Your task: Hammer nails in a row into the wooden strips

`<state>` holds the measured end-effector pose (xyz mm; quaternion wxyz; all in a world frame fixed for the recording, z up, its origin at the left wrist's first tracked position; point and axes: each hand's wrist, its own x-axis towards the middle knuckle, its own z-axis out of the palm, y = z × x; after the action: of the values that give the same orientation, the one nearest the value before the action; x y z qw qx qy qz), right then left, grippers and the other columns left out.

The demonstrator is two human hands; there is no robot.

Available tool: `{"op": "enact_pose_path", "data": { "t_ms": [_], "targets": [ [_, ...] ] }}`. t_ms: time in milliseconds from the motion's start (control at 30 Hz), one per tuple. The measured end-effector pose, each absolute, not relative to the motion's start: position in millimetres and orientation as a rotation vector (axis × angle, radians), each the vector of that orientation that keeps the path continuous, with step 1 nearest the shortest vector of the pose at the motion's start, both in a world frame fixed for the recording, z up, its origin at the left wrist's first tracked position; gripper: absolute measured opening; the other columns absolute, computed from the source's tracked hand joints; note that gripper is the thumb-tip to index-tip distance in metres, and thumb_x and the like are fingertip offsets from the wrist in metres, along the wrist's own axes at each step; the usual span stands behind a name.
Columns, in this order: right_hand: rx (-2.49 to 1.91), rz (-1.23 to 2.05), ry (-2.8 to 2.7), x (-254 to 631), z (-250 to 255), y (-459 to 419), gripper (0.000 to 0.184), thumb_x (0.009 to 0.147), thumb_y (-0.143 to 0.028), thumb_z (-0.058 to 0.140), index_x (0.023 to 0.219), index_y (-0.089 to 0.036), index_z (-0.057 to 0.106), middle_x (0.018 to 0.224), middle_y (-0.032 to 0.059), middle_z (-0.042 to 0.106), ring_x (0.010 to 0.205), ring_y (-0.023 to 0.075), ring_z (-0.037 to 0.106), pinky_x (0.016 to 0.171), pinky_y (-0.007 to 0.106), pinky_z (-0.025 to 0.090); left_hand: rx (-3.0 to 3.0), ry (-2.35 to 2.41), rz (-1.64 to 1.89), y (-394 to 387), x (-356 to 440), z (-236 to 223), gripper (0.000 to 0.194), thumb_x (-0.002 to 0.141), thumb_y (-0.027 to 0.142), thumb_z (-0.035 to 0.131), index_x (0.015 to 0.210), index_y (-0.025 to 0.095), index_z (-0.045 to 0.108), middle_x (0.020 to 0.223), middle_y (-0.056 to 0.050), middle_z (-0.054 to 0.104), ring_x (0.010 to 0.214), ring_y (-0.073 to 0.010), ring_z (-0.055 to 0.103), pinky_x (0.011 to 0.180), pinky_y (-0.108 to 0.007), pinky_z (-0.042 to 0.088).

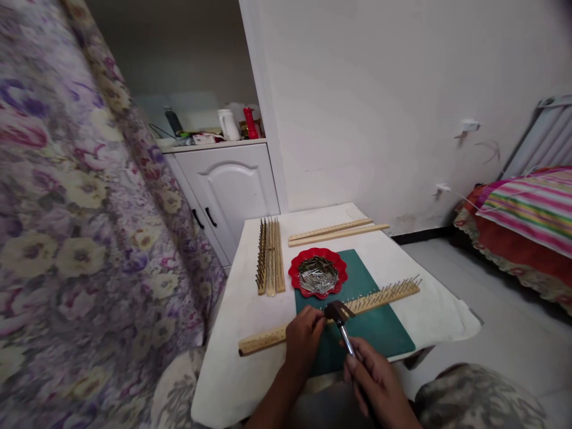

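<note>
My right hand (pixel 369 375) is wrapped round the handle of a claw hammer (pixel 343 330), its head over the wooden strip. A long wooden strip (pixel 263 341) lies slantwise across the table and a green mat (pixel 357 271); many nails (pixel 400 288) stand up from its right part, while small holes show at its left end. At the strip's middle, my left hand (pixel 306 330) has its fingers pinched together beside the hammer head. What they pinch is too small and hidden to make out. Just beyond sits a red scalloped bowl (pixel 295 271) full of loose nails (pixel 318 275).
Several nail-studded wooden strips (pixel 270 262) lie at the table's left. Two more strips (pixel 335 232) rest near its back edge. The white-covered table (pixel 232 363) stands by a wall and a white cabinet (pixel 232 185). A floral curtain (pixel 89 226) hangs left; a bed (pixel 527 202) is at right.
</note>
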<state>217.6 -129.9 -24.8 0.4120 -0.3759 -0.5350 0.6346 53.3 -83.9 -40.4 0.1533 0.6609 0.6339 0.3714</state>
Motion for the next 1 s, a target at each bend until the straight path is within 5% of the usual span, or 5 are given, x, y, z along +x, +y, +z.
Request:
{"op": "enact_pose_path", "data": {
  "t_ms": [267, 467, 1000],
  "targets": [
    [-1.004, 1.449, -1.506, 213.6, -27.9, -125.8, 0.033, 0.087, -0.049, 0.046, 0.104, -0.022, 0.055, 0.06, -0.006, 0.052, 0.036, 0.0082, 0.04, 0.033, 0.019, 0.026, 1.907, 1.835, 1.03, -83.9, 51.4, -41.2, 0.02, 0.082, 0.023, 0.047, 0.067, 0.018, 0.058, 0.069, 0.001, 0.055, 0.067, -0.0122, 0.053, 0.061, -0.022, 0.034],
    [-1.005, 1.278, -1.609, 213.9, -32.1, -124.7, 0.029, 0.087, -0.044, 0.046, 0.1, -0.021, 0.059, 0.06, -0.0036, 0.056, 0.058, 0.0167, 0.054, 0.055, 0.026, 0.041, 1.927, 1.83, 1.016, -83.0, 50.6, -44.0, 0.019, 0.083, 0.023, 0.047, 0.066, 0.018, 0.056, 0.068, 0.001, 0.054, 0.067, -0.0125, 0.052, 0.06, -0.022, 0.033],
    [-0.977, 1.309, -1.526, 215.6, -34.8, -125.2, 0.031, 0.085, -0.046, 0.046, 0.098, -0.021, 0.06, 0.058, -0.0039, 0.056, 0.049, 0.0146, 0.051, 0.045, 0.024, 0.038, 1.9, 1.811, 1.029, -83.2, 50.4, -43.2, 0.018, 0.081, 0.022, 0.048, 0.071, 0.019, 0.062, 0.072, -0.001, 0.058, 0.072, -0.0145, 0.055, 0.064, -0.023, 0.037]
  ]
}}
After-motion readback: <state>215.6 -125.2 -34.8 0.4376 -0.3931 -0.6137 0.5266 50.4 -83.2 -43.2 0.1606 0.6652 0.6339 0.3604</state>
